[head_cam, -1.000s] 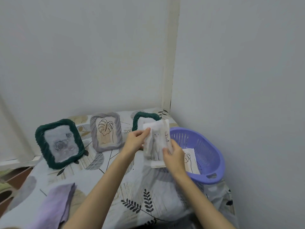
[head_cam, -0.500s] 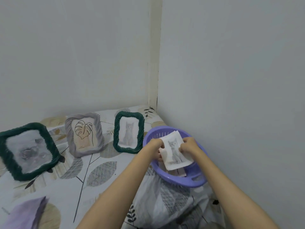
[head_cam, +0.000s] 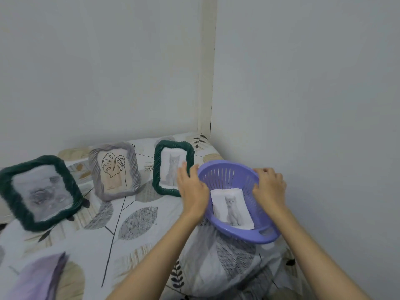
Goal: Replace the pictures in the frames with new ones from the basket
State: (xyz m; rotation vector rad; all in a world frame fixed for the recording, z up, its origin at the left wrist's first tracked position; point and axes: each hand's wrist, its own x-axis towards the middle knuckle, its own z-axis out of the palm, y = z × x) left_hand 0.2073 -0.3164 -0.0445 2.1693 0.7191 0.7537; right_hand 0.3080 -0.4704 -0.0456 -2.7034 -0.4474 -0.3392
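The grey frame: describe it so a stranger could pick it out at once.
Three frames stand in a row on the leaf-print bedsheet, left of the purple basket. The grey frame is the middle one. Both neighbours are dark green; it alone is grey and holds a line drawing of a monstera leaf.

I see a lilac slotted basket (head_cam: 229, 176) holding a white print with a grey cat (head_cam: 232, 208). Two frames are dark green (head_cam: 39, 191) (head_cam: 173, 167), one grey (head_cam: 114, 172). The bedsheet (head_cam: 129, 234) is white with grey and beige leaves.
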